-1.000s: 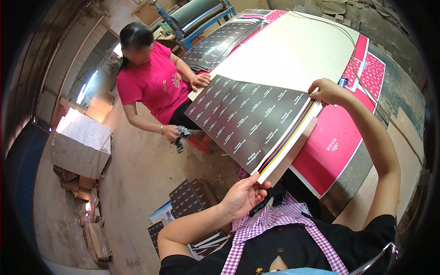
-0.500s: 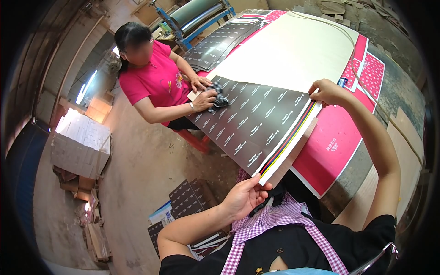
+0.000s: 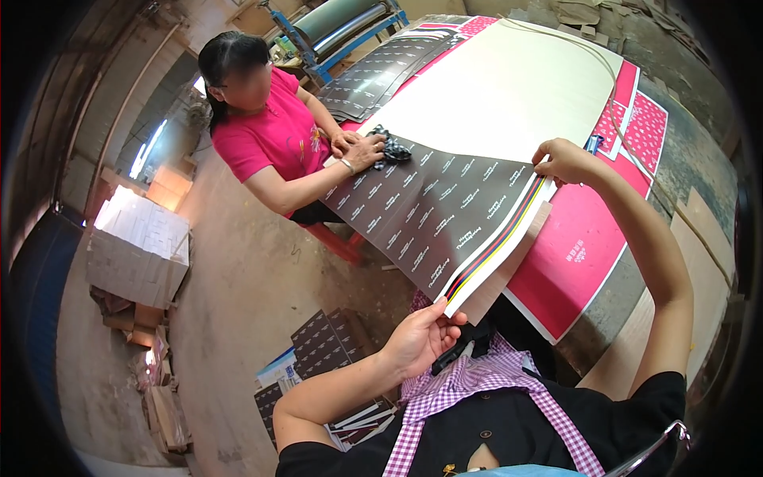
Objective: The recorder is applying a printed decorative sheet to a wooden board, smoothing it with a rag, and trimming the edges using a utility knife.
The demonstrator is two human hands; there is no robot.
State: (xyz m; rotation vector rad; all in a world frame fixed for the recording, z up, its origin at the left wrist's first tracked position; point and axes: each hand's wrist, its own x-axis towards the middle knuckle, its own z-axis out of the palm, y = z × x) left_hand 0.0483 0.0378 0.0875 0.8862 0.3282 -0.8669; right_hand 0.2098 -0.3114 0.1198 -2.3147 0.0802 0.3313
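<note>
A dark grey printed sheet [image 3: 433,211] with white lettering stretches between me and a co-worker; stripes of several colours run along its white near edge. My left hand [image 3: 425,338] pinches the sheet's near left corner. At the other end of that striped edge, my right hand [image 3: 560,161] grips the right corner between thumb and fingers. Under the sheet a pale board [image 3: 505,274] shows at the near edge. The co-worker's hands [image 3: 355,149] press a black-and-white checked cloth [image 3: 389,148] onto the sheet's far left part. The sheet bows slightly between us.
A large cream sheet [image 3: 501,87] lies over pink printed sheets [image 3: 568,246] on the table. Several dark printed sheets [image 3: 381,75] are stacked at the far left, before a blue-framed roller machine [image 3: 342,40]. Offcuts [image 3: 326,350] lie below, left of me. A thin strip [image 3: 636,155] curves along the right.
The co-worker's hand and the checked cloth have moved right along the sheet. The near striped edge now curves more, and my left hand has shifted slightly left.
</note>
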